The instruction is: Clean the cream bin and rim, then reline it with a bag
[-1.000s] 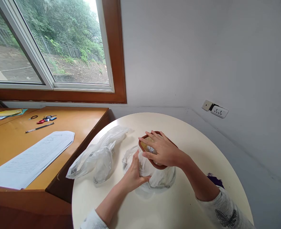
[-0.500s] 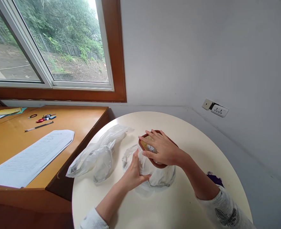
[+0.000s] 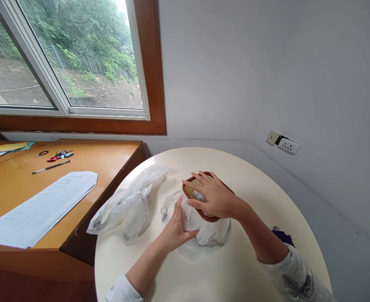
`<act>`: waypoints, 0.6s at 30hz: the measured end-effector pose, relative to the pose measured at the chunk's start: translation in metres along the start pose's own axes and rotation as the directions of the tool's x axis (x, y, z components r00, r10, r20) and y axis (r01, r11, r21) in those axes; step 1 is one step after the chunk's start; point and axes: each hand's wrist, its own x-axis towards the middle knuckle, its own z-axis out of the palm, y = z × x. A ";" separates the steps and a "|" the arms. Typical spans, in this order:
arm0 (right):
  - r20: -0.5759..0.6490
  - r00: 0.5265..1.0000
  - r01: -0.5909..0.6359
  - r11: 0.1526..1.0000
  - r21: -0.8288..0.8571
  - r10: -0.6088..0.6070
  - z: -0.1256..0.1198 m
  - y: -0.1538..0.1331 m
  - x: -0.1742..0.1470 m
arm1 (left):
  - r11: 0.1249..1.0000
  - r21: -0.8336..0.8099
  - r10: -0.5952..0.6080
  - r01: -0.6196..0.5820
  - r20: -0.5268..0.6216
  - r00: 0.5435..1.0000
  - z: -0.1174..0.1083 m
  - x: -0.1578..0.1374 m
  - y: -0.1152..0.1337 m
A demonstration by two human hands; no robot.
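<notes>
A rectangular box with a brown rim (image 3: 210,217) sits tilted on a crumpled white plastic bag (image 3: 214,233) at the middle of the round table. Across its top lies my right hand (image 3: 213,195), fingers spread and stretched out. Something yellowish and whitish shows between the fingers; I cannot tell what it is. My left hand (image 3: 177,230) curves around the near left side of the bag, thumb and fingers apart with the white plastic between them. Left of it, a second crumpled plastic bag (image 3: 131,205) lies on the table.
The cream round table (image 3: 210,277) stands against the wall. Dark purple cloth (image 3: 284,237) lies by my right forearm. On the wooden desk (image 3: 109,163) at left are paper sheets (image 3: 43,209), a pen (image 3: 51,167) and keys (image 3: 61,155). A socket (image 3: 288,146) is on the wall.
</notes>
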 end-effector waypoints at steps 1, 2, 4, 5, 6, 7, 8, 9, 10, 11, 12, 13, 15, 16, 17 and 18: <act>0.000 1.000 -0.001 1.000 0.000 0.001 0.000 0.000 0.000 | 1.000 0.003 0.004 -0.004 0.000 1.000 0.000 0.000 0.000; 0.001 1.000 -0.002 1.000 -0.002 0.002 0.000 0.000 0.000 | 1.000 0.008 0.010 -0.010 0.000 1.000 0.000 0.000 0.000; 0.001 1.000 -0.002 1.000 -0.006 0.002 0.000 0.000 0.000 | 1.000 0.014 0.019 -0.019 0.002 1.000 -0.001 0.000 0.001; 0.001 1.000 -0.003 1.000 -0.009 0.003 0.000 0.000 0.000 | 1.000 0.011 0.021 -0.021 0.003 1.000 -0.001 0.000 0.001; -0.001 1.000 -0.003 1.000 -0.012 0.003 0.001 0.000 0.000 | 1.000 0.005 0.022 -0.022 0.004 1.000 -0.002 0.000 0.001; -0.003 1.000 -0.004 1.000 -0.015 0.004 0.001 0.000 0.000 | 1.000 -0.003 0.021 -0.021 0.004 1.000 -0.002 0.001 0.001; -0.006 1.000 -0.005 1.000 -0.016 0.005 0.001 -0.001 0.000 | 1.000 -0.012 0.017 -0.017 0.005 1.000 -0.003 0.000 0.001; -0.008 1.000 -0.007 1.000 -0.016 0.007 0.001 -0.001 0.000 | 1.000 -0.018 0.012 -0.012 0.006 1.000 -0.003 0.000 0.001; -0.010 1.000 -0.009 1.000 -0.015 0.008 0.002 -0.001 0.000 | 1.000 -0.021 0.007 -0.007 0.006 1.000 -0.004 0.000 0.002; -0.011 1.000 -0.010 1.000 -0.013 0.010 0.002 -0.001 0.000 | 1.000 -0.022 0.004 -0.004 0.005 1.000 -0.004 0.000 0.002; -0.012 1.000 -0.011 1.000 -0.010 0.011 0.003 -0.001 0.000 | 1.000 -0.021 0.003 -0.003 0.002 1.000 -0.004 0.000 0.002; -0.014 1.000 -0.013 1.000 -0.008 0.013 0.003 -0.001 0.000 | 1.000 -0.019 0.003 -0.003 -0.002 1.000 -0.004 0.000 0.002; -0.023 0.999 -0.023 1.000 0.000 0.023 0.005 -0.001 0.001 | 1.000 -0.019 0.010 -0.010 -0.012 1.000 -0.003 0.000 0.001; -0.030 0.999 -0.032 0.999 0.007 0.032 0.006 -0.001 0.001 | 1.000 -0.020 0.015 -0.015 -0.017 1.000 -0.002 0.000 0.001; -0.038 0.998 -0.044 0.999 0.017 0.045 0.007 -0.001 0.002 | 1.000 -0.020 0.024 -0.024 -0.024 0.999 -0.001 0.001 0.000; -0.048 0.997 -0.059 0.998 0.029 0.061 0.009 -0.001 0.003 | 0.999 -0.019 0.037 -0.038 -0.036 0.999 -0.001 0.002 -0.001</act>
